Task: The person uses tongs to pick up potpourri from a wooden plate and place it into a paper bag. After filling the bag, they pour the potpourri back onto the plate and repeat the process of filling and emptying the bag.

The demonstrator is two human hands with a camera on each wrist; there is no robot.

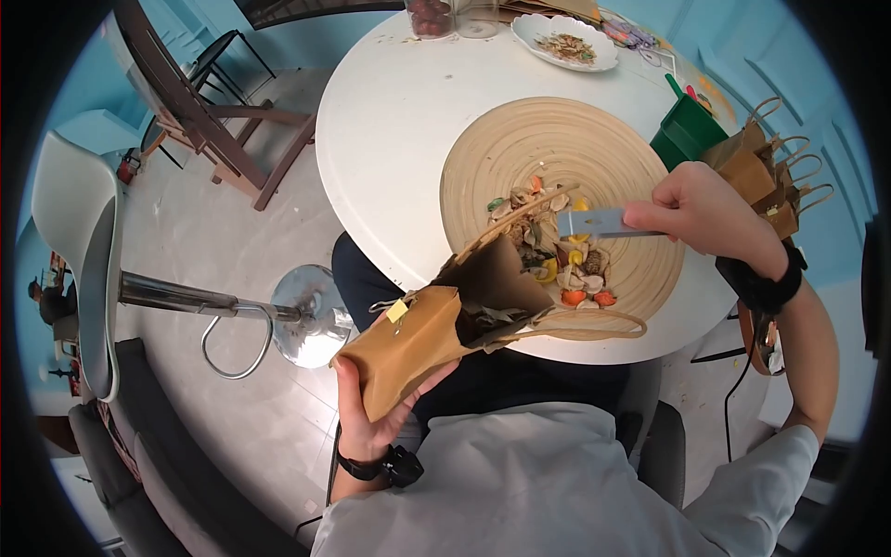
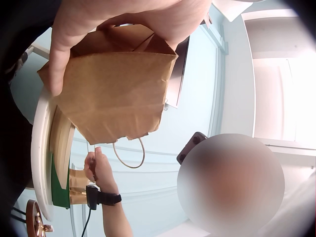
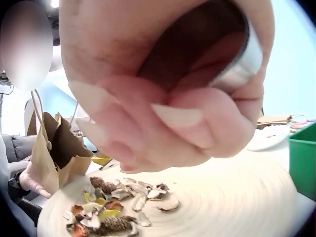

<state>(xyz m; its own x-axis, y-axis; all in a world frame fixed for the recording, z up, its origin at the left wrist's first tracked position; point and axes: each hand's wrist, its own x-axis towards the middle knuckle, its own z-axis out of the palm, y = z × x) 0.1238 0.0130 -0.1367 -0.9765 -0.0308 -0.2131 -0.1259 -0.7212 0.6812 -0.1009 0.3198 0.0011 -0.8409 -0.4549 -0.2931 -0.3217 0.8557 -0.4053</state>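
My left hand (image 1: 385,408) holds a brown paper bag (image 1: 408,348) from beneath, thumb on one side. The bag tilts, its mouth facing the round wooden plate (image 1: 594,139), and dark dried bits show inside it. A small yellow tag (image 1: 397,310) hangs on its side. In my right hand (image 1: 701,209) I grip metal tongs (image 1: 599,223), their tips above a heap of potpourri (image 1: 585,269) on the plate. Dried slices, orange and yellow pieces and a pine cone (image 3: 116,225) make up the heap. Whether the tongs pinch a piece, I cannot tell.
Right of the plate stands a green container (image 1: 687,130), with several brown paper bags (image 1: 756,167) behind it. A white scalloped dish (image 1: 534,37) with dried bits and a glass of dark red fruit (image 1: 430,17) sit at the table's far side. A bar stool (image 1: 79,213) stands left.
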